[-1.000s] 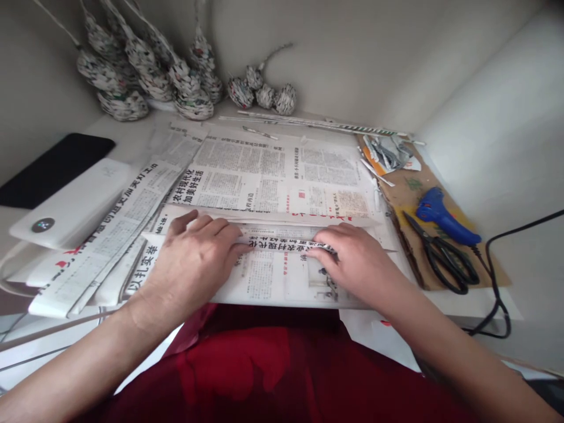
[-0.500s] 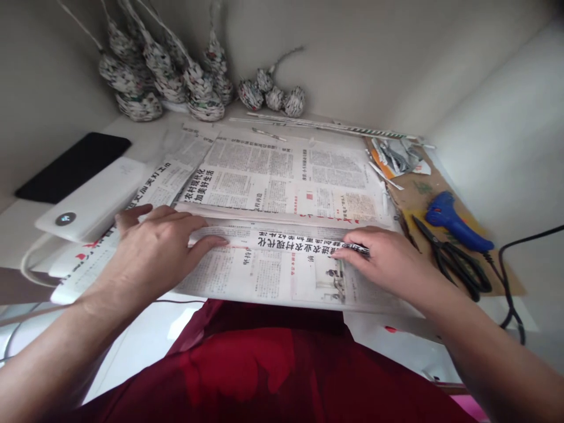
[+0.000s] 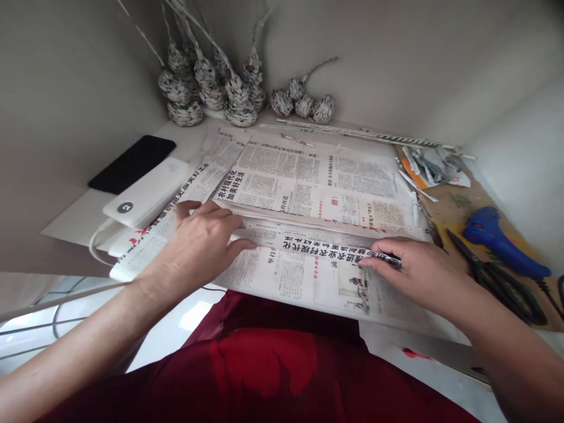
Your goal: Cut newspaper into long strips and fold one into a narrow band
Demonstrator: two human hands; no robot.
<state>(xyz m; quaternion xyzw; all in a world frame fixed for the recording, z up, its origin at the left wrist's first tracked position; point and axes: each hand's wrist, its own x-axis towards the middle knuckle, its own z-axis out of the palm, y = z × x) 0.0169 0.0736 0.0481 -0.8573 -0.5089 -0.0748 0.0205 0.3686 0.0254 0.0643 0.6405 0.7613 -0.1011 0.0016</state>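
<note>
A newspaper strip (image 3: 308, 245), folded over toward the front with printing along it, runs between my two hands near the table's front edge. My left hand (image 3: 200, 244) pinches the left end of the fold, thumb in front and fingers behind. At the right end, my right hand (image 3: 416, 267) closes thumb and fingers on the same strip. A small dark piece shows under its fingers; I cannot make out what it is. Behind the fold, more newspaper sheets (image 3: 282, 176) lie flat on the table.
Woven paper gourds (image 3: 240, 103) and small woven balls (image 3: 323, 109) stand along the back wall. Thin paper sticks (image 3: 370, 136) lie before them. At left are a black phone (image 3: 132, 163) and a white power bank (image 3: 147, 191); at right, black scissors (image 3: 497, 282) and a blue glue gun (image 3: 506, 241).
The view has swung left, so everything appears further right. Both hands keep their hold on the folded newspaper, and the fold looks much the same.
</note>
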